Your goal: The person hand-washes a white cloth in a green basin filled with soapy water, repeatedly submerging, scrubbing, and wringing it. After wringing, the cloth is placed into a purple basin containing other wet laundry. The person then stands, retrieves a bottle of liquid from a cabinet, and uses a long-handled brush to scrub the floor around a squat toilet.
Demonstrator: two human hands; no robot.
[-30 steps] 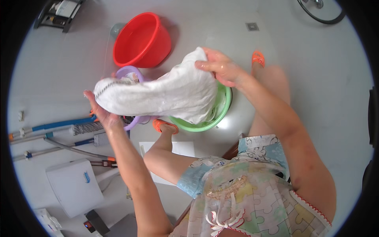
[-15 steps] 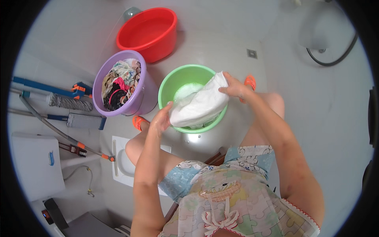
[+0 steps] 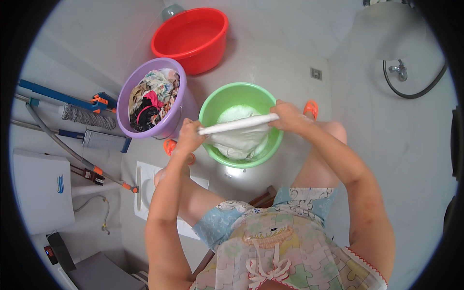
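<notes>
A wet-looking white cloth [image 3: 241, 137] is stretched between my two hands over a light green basin [image 3: 209, 107]. Its upper edge is pulled into a taut, narrow band, while the rest hangs down into the basin. My left hand [image 3: 191, 137] is closed on the band's left end, just outside the rim. At the other end, my right hand [image 3: 288, 116] grips the cloth above the basin's right rim. Whitish suds [image 3: 237, 112] show in the basin behind the cloth. What exact kind of cloth it is, I cannot tell.
To the left stands a purple bucket [image 3: 123, 104] heaped with mixed clothes [image 3: 157, 96]. Behind it is a red basin [image 3: 157, 46]. Mops [image 3: 89, 116] lean at the far left, above a squat toilet [image 3: 145, 181]. A floor drain [image 3: 316, 74] lies at the right.
The cloth went from a loose bundle held slantwise to a taut, nearly level band with the rest hanging. My left hand moved slightly left and up; my right hand came down a little.
</notes>
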